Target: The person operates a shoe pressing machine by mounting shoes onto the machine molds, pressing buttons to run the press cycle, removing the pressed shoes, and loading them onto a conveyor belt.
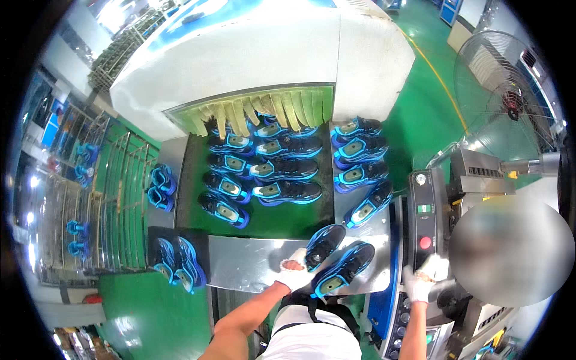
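Your white shirt point(312, 336) sits nearest the lens, bottom middle, with a dark strap across it. White gloves on both your hands. Left forearm runs up from the lower edge; your left hand point(294, 276) is at the heel end of a black-and-blue shoe point(325, 243), touching it. Can't tell if the fingers are clamped on it, since the shoe hides the tips. That shoe is at the right part of the metal shelf point(246, 261) in front of you, toe pointing away and a bit right. Its neighbour, a second shoe point(345, 270), lies just beside it on the right, same heading, heel toward you.

Your right hand point(423, 279) is well off to the right, next to the control panel point(425, 216) with its red button point(425, 242). Thumb and fingers look spread apart, nothing visible in them.

Beyond the shelf: green conveyor belt point(276, 223), two columns of matching shoes point(288, 192) on it, farthest ones under the fabric strips point(270, 111) of the white machine point(252, 60). Four more shoes point(360, 175) line the right ledge. On your left, one pair point(161, 187) on the side ledge, another pair point(189, 264) nearer you. Wire racks point(129, 198) far left, caged fan point(512, 105) upper right, green floor point(129, 309) around.
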